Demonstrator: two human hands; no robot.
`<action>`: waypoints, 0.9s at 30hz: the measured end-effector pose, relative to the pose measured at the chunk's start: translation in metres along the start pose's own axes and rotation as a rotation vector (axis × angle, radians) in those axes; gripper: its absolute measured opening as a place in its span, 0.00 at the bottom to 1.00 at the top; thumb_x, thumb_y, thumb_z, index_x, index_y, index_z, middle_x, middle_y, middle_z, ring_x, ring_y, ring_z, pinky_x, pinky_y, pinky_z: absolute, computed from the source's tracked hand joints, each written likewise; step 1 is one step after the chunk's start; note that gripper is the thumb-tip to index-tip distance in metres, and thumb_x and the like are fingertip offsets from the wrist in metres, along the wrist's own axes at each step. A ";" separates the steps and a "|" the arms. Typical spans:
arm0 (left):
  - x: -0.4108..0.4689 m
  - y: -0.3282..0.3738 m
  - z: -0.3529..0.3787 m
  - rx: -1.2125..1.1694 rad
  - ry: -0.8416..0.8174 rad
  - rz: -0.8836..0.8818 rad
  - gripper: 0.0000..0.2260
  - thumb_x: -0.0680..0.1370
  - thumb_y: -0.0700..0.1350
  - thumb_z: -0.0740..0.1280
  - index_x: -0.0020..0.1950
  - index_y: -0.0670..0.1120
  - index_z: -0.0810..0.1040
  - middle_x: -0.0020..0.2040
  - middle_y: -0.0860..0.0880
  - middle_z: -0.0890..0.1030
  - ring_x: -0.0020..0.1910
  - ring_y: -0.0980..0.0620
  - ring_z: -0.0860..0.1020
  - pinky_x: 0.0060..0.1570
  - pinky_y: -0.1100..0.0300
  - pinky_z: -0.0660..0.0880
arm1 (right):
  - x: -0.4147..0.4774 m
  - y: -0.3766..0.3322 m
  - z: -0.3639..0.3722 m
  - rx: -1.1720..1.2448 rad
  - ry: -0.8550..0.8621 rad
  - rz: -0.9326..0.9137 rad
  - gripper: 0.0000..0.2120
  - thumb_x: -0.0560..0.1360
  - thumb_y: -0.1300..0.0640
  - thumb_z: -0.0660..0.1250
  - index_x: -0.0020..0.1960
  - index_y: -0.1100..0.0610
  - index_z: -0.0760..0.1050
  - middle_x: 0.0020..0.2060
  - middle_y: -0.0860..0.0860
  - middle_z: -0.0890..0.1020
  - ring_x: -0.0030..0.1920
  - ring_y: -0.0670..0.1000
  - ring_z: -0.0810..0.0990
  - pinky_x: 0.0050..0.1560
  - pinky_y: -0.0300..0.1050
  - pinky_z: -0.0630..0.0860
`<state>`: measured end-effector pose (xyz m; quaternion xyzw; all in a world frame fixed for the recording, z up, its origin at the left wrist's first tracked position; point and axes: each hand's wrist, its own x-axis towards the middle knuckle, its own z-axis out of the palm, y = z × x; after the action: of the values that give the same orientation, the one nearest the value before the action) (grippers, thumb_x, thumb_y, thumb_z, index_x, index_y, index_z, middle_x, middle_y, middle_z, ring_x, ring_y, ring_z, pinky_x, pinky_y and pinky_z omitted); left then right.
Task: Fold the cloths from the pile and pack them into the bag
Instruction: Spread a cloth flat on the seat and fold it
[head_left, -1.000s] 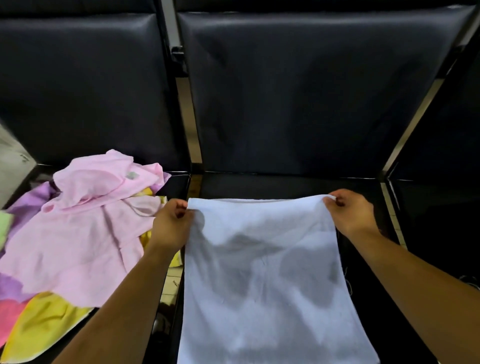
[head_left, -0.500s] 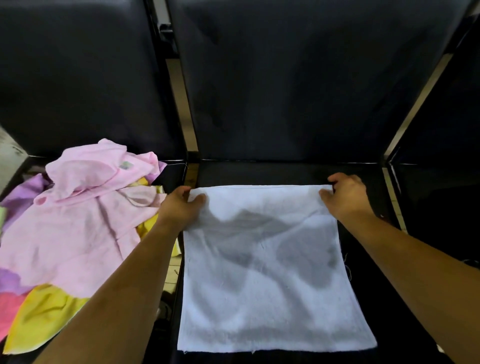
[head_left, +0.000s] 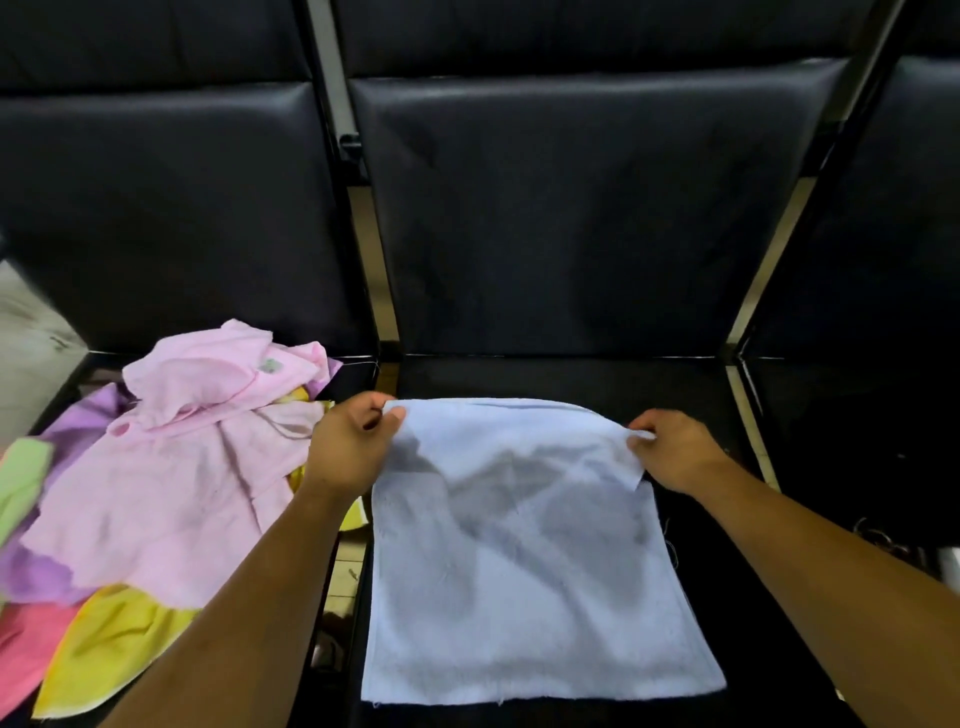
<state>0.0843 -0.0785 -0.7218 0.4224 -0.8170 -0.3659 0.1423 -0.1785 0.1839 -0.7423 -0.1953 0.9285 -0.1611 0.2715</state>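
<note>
Fingers of the left hand and right hand are pinched on the far corners of the pale blue cloth; its length is spread nearward from them.

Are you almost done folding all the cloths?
Not nearly. No folded cloth or bag is in view. The left hand and right hand pinch the far corners of the pale blue cloth, lying flat and unfolded on the seat. The pile beside it waits.

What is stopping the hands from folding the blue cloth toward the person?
Nothing visible. The left hand and right hand each pinch a far corner of the light blue cloth, and its top surface is bare. No bag is in view.
</note>
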 end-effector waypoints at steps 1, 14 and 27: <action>-0.005 0.002 -0.003 -0.036 -0.001 0.002 0.07 0.83 0.50 0.67 0.55 0.49 0.82 0.48 0.50 0.84 0.48 0.52 0.81 0.48 0.56 0.78 | -0.006 0.002 -0.001 0.019 0.011 -0.011 0.05 0.80 0.55 0.67 0.54 0.51 0.81 0.50 0.54 0.84 0.44 0.51 0.79 0.43 0.42 0.73; -0.055 0.113 -0.110 -0.271 0.153 0.155 0.05 0.83 0.47 0.68 0.52 0.55 0.83 0.45 0.60 0.86 0.46 0.60 0.83 0.43 0.67 0.77 | -0.120 -0.024 -0.163 0.403 0.458 -0.248 0.05 0.75 0.50 0.76 0.42 0.49 0.84 0.37 0.47 0.85 0.38 0.49 0.83 0.45 0.47 0.81; -0.159 0.123 -0.135 -0.326 0.127 0.202 0.05 0.79 0.43 0.73 0.53 0.52 0.84 0.47 0.57 0.86 0.48 0.61 0.84 0.46 0.69 0.78 | -0.225 0.028 -0.133 0.372 0.540 -0.409 0.07 0.80 0.58 0.69 0.50 0.47 0.83 0.39 0.45 0.84 0.35 0.40 0.83 0.33 0.34 0.79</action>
<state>0.1813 0.0299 -0.5276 0.3320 -0.7745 -0.4499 0.2958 -0.0876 0.3355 -0.5479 -0.2743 0.8634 -0.4233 0.0101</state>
